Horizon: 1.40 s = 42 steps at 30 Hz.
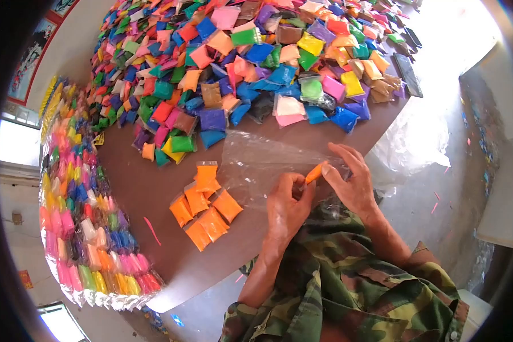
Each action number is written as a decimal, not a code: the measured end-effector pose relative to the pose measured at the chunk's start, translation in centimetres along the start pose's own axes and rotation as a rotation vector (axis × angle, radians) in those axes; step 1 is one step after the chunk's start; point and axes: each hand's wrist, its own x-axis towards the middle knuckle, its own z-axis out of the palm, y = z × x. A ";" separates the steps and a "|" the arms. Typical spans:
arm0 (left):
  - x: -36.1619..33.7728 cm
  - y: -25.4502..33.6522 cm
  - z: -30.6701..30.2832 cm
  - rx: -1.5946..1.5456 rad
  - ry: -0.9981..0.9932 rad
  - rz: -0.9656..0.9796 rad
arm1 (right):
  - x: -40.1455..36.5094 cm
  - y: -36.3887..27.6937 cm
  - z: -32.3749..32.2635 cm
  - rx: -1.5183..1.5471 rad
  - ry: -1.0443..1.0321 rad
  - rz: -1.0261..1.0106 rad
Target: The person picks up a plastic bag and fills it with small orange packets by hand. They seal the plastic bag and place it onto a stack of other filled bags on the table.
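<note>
An orange packet [315, 172] is pinched between my two hands near the table's front edge. My left hand [289, 202] holds its lower left end with thumb and fingers together. The thumb of my right hand [350, 176] presses on its upper right end, while the other fingers are bent above. Under and behind my hands lies a clear plastic bag [248, 162], flat on the brown table [137, 194]. Left of my hands, several flat orange packets [212, 223] lie in a loose group, some overlapping.
A large heap of colourful packets [211, 94] covers the back of the table. Bagged rows of packets [91, 228] line the left edge. A dark phone [407, 75] lies at the right edge, beside hanging clear plastic [413, 142]. A pink strip [151, 231] lies front left.
</note>
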 end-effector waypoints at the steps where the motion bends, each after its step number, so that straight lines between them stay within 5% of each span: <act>1: 0.1 -0.1 0.7 0.050 -0.011 0.054 | 0.0 0.3 -0.3 0.078 -0.024 0.006; 6: 0.5 0.3 1.9 0.299 -0.106 0.211 | -0.4 1.4 -1.4 0.433 -0.057 0.113; 15: 1.5 1.6 1.4 0.430 -0.223 0.449 | 0.4 2.9 -1.7 0.254 -0.051 -0.039; 21: 1.8 0.9 1.9 0.170 -0.254 0.264 | 0.3 3.2 -1.3 0.286 -0.069 -0.023; 34: 0.9 1.0 2.0 0.418 -0.196 0.504 | -0.3 3.8 0.0 0.289 0.063 -0.113; 42: 0.8 1.5 1.6 0.211 -0.149 0.444 | -0.1 3.3 -0.1 0.232 0.059 -0.121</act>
